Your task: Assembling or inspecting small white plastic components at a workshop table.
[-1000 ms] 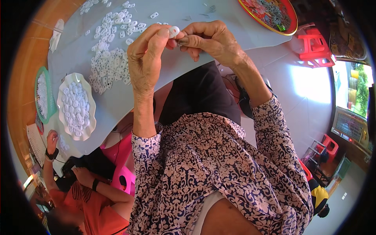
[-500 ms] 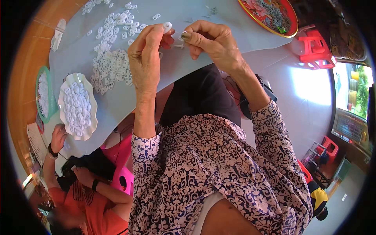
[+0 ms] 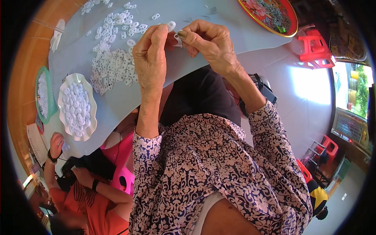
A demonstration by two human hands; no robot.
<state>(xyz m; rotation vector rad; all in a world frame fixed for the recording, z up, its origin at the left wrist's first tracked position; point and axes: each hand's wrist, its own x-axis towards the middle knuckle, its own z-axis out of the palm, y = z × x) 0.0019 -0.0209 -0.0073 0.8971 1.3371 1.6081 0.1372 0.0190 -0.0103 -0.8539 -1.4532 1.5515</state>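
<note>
Over the near edge of the table, my left hand [image 3: 150,53] pinches a small white oval plastic piece [image 3: 171,26] with a hole in it, between thumb and forefinger. Close beside it, my right hand [image 3: 209,39] is closed, thumb against forefinger, on another small white plastic part [image 3: 178,40]. The fingers partly cover this part, so its full shape is hidden. Left of my hands lies a pile of flat white two-holed plastic pieces [image 3: 111,70], with a looser scatter of similar white pieces [image 3: 117,23] behind it.
A scalloped white dish [image 3: 94,121] and a green basket [image 3: 49,84], both with white pieces, stand at the left. A red floral tray [image 3: 291,31] holds grey metal bits at the far right. A co-worker's hand [image 3: 56,145] is at the left table edge; red stools [image 3: 315,51] stand right.
Both hands have come closer together, the left moving slightly right and the right slightly left. The co-worker's hand at the left has shifted down a little.
</note>
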